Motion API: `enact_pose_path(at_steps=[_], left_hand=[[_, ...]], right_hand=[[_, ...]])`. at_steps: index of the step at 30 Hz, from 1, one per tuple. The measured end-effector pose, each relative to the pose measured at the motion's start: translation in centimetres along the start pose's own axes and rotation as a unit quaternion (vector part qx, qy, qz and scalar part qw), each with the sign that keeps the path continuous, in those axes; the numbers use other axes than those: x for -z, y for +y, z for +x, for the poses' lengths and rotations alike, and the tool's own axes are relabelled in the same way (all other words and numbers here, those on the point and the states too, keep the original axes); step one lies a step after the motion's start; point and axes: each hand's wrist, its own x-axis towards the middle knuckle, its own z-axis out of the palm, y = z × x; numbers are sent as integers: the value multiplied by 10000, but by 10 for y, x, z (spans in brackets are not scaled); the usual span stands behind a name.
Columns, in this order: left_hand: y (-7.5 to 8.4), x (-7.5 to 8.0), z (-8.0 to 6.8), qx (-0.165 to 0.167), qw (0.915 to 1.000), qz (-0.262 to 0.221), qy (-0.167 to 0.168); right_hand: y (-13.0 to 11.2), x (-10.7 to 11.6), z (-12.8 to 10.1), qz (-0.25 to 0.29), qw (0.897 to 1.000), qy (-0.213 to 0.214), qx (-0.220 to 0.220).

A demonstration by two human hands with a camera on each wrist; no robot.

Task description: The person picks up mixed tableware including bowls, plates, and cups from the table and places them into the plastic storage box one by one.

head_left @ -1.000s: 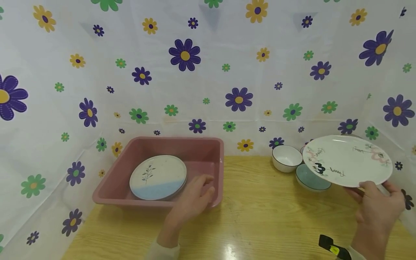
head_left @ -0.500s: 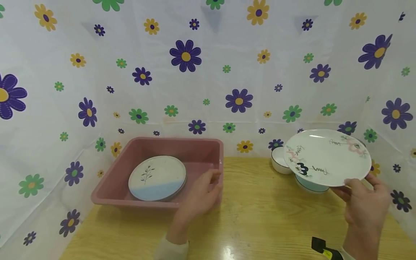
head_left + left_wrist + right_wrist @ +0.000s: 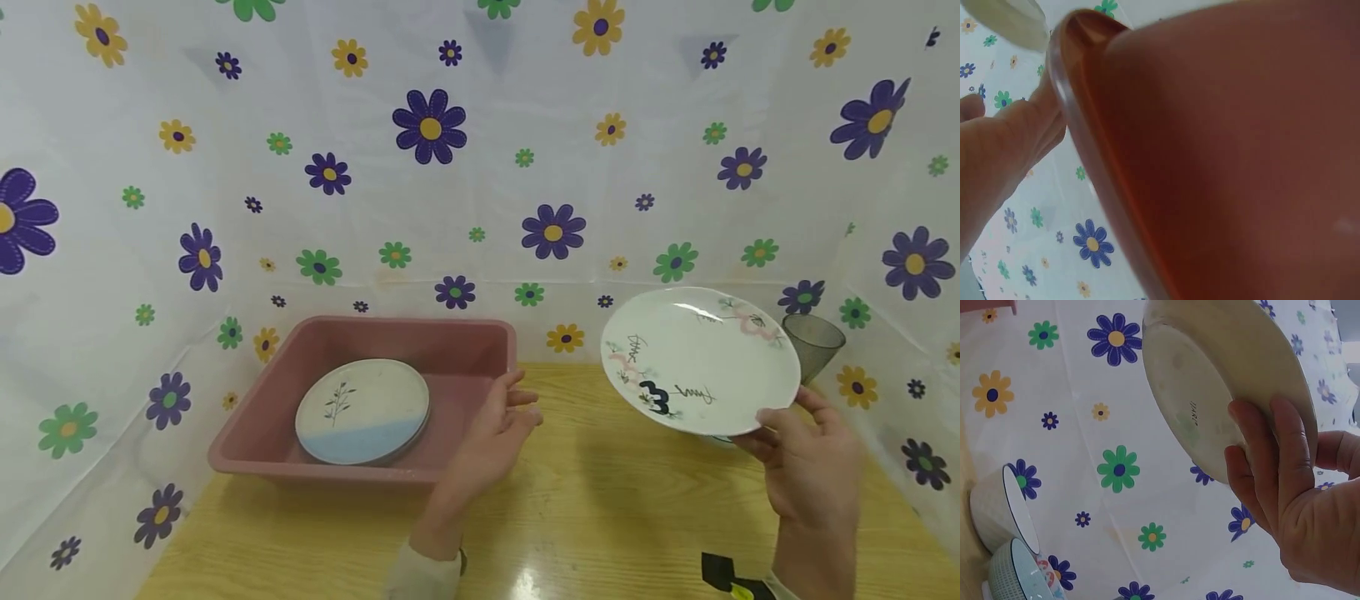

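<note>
My right hand (image 3: 813, 458) grips the near right edge of a round white plate (image 3: 697, 362) printed with pink flowers and dark lettering. Its thumb lies on the top face, and the right wrist view shows the fingers spread beneath the plate's underside (image 3: 1191, 394). The plate is held up in the air, tilted toward me. My left hand (image 3: 491, 433) hovers by the right rim of a pink plastic basin (image 3: 516, 342), fingers loosely extended and holding nothing; whether it touches the rim I cannot tell. A cream and blue plate (image 3: 363, 408) with a leaf sprig lies inside the basin.
Behind the held plate stands a clear dark-tinted glass (image 3: 817, 340). A white bowl (image 3: 997, 506) and a teal bowl (image 3: 1013, 575) show in the right wrist view, mostly hidden in the head view. A flowered sheet (image 3: 480, 183) surrounds the wooden table (image 3: 570, 500).
The right hand has carried the white plate leftward, uncovering the glass and covering the bowls. My left hand has shifted right, from over the basin to its right rim.
</note>
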Motion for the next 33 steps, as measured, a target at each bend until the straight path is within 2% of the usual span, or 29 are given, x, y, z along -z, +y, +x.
enact_pose_path(at_steps=[3,7,11,17,21,33], left_hand=[[-1,-2,0,-15,9991,-388,-143],[-2,-3,1,51,9965,-790,-279],[-1,-3,3,171,9896,-1343,-486],[0,-1,3,184,9699,-2278,-838],[0,0,2,102,9616,-2566,-966],[0,4,0,79,9633,-2505,-961]], right_hand=[[6,-1,-2,-11,9986,-519,86],[14,-3,-4,77,9915,-1269,265],[20,-7,-4,83,9851,-1699,237],[23,-11,-6,-163,9799,-1987,47],[26,-15,-7,-248,9763,-2149,45],[29,-20,-10,-527,9694,-2397,-1]])
